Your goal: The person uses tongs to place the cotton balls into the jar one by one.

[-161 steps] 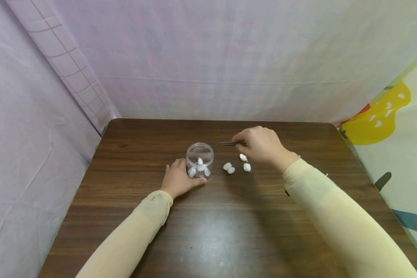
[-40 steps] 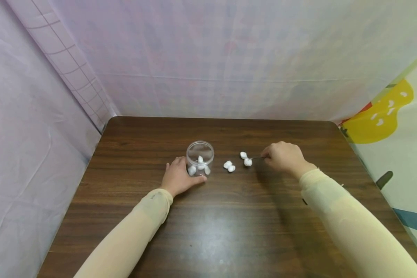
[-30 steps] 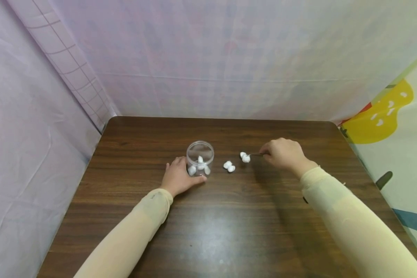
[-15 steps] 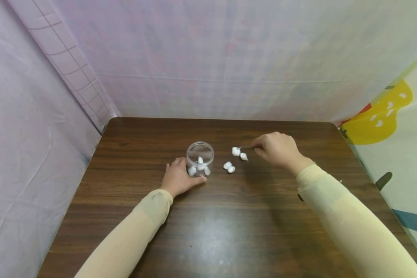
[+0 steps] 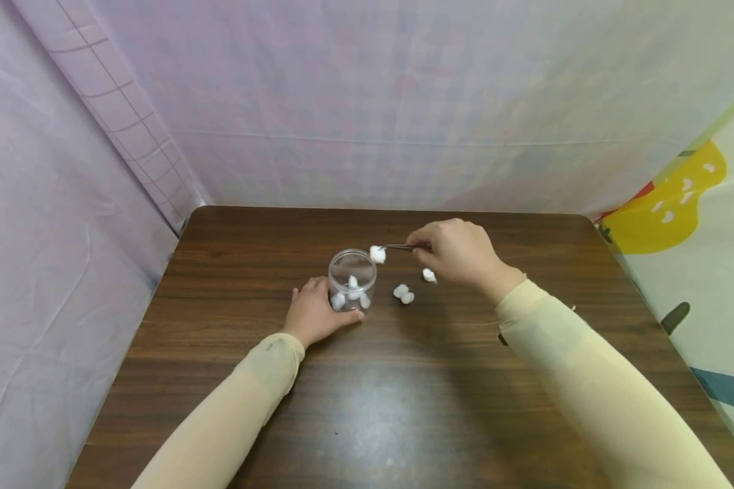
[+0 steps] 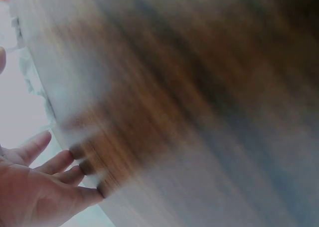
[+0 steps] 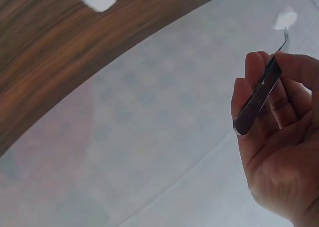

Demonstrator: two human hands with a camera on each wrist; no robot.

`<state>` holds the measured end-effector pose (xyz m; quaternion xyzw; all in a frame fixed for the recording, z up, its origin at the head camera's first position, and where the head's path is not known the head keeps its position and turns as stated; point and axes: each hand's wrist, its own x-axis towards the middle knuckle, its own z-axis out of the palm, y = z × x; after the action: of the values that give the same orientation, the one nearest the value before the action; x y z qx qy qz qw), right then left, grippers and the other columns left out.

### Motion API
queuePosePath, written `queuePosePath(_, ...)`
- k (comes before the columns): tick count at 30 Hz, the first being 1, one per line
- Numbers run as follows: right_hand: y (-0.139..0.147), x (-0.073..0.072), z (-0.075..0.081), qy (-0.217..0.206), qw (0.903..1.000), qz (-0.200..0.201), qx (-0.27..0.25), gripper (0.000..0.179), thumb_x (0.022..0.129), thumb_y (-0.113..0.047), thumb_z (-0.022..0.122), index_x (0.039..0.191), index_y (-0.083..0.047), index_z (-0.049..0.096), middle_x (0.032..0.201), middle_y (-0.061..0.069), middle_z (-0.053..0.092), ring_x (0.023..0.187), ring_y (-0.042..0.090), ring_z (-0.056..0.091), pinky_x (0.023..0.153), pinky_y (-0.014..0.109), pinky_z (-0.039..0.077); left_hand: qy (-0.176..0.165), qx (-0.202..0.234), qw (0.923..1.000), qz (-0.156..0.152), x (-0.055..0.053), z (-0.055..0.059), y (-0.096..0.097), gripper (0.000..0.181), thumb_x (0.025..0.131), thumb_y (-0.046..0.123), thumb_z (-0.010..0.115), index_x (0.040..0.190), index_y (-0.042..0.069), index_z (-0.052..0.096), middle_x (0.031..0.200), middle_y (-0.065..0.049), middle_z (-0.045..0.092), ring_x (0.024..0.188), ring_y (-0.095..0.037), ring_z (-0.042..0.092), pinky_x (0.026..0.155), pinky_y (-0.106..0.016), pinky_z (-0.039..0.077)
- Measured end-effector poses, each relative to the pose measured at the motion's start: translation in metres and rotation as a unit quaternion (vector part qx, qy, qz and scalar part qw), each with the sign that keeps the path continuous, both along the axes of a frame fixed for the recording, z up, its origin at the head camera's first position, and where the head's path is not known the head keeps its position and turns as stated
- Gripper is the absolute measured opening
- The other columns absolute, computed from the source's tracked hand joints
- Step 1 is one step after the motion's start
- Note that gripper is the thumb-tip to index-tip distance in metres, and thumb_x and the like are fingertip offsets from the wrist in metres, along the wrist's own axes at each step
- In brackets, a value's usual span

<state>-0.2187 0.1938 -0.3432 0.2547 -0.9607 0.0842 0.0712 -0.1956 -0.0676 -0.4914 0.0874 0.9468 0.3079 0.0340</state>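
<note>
A clear round jar (image 5: 352,272) stands on the table with several white cotton balls (image 5: 353,293) inside. My left hand (image 5: 314,316) holds it from the left, thumb along the near side; in the left wrist view the fingers (image 6: 62,162) show but the jar does not. My right hand (image 5: 459,251) pinches metal tweezers (image 7: 260,95) between thumb and fingers. The tweezers' bent tips grip one cotton ball (image 5: 377,255), held at the right of the jar's rim. Two touching cotton balls (image 5: 404,294) lie right of the jar, and a single one (image 5: 429,275) lies below the right hand.
The brown wooden table (image 5: 367,394) reaches back to a pale hanging cloth (image 5: 367,122). Another white cloth (image 5: 49,238) hangs at the left, and a printed cloth (image 5: 715,272) with a yellow shape borders the right side.
The right hand has picked up a cotton ball with the tweezers and carried it left, up to the jar's rim. The left hand and jar stay in place.
</note>
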Motion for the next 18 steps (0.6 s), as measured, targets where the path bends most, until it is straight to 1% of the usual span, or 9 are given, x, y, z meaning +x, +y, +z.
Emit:
queuePosePath(4,-0.011,-0.001,-0.003,0.002,0.9997,0.022,0.011,0.020,0.093,-0.022,0.068,0.111,-0.021,0.077,0.104,-0.002,0.073,0.064,0.012,0.060,0.046,0.035,0.046,-0.002,0.001,1.0000,0.001,0.000,0.000,0.001,0.098,0.073,0.066,0.078,0.146,0.008,0.047,0.143,-0.013,0.051,0.136,-0.029,0.041,0.117,-0.060,0.013)
queuePosePath(8,-0.017,-0.001,-0.009,0.010,0.9990,0.038,0.021,0.020,0.093,-0.023,0.068,0.110,-0.022,0.078,0.104,-0.004,0.073,0.066,0.012,0.062,0.047,0.035,0.047,-0.001,0.003,1.0000,0.000,0.000,0.000,0.002,0.098,0.073,0.065,0.079,0.145,0.009,0.047,0.142,-0.013,0.051,0.136,-0.029,0.041,0.117,-0.060,0.013)
queuePosePath(13,-0.020,0.000,-0.012,0.012,0.9985,0.047,0.026,0.018,0.092,-0.021,0.069,0.108,-0.021,0.078,0.103,-0.005,0.073,0.068,0.013,0.062,0.047,0.036,0.047,0.004,0.001,1.0000,-0.002,0.000,0.000,0.003,0.097,0.073,0.065,0.079,0.145,0.009,0.048,0.141,-0.012,0.052,0.135,-0.029,0.042,0.116,-0.061,0.014)
queuePosePath(18,-0.021,0.000,-0.013,0.011,0.9984,0.046,0.031,0.019,0.090,-0.021,0.070,0.107,-0.022,0.078,0.103,-0.006,0.073,0.071,0.014,0.063,0.048,0.038,0.049,0.004,0.002,1.0000,0.000,0.000,-0.001,0.003,0.097,0.072,0.065,0.079,0.145,0.009,0.048,0.140,-0.012,0.052,0.135,-0.029,0.042,0.116,-0.061,0.014)
